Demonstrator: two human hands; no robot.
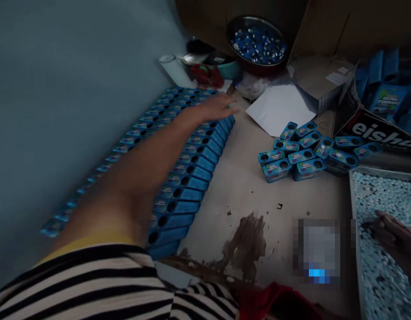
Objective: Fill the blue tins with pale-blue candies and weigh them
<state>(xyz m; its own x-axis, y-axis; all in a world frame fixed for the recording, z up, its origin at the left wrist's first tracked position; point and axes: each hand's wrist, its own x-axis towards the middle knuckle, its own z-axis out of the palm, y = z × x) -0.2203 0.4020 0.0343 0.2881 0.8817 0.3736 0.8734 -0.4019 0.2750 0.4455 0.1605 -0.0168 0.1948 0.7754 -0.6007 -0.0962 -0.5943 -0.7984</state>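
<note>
**L hand [220, 108] out over far end of blue box rows [197, 162]**

Arm runs from striped sleeve [101, 271], btm L, up across the rows. Hand is palm-down at their far R edge, fingers stretched out, motion-blurred. No item seen in its grip; underside hidden, so can't tell if fingertips touch a box.

Rows are packed tight on the tbl [228, 182] alongside the blue-grey wall [75, 66]; many boxes show a dark round spot on top.

2nd hand [392, 233] at R edge, over a tray [359, 271] full of small pale-blue pieces. Can't tell whose it is, how far its fingers are curled, or if it has hold of any.

Loose boxes [277, 170] sit in a cluster R of the rows, well apart from them, at mixed angles. White sheet [278, 109] just behind. Carton [381, 133] marked "eishu…" to their R, w/ more blue packs inside. Round bowl [258, 69] at back, w/ blue & silvery bits. Brown patch [248, 240] on tbl nr front edge.
</note>
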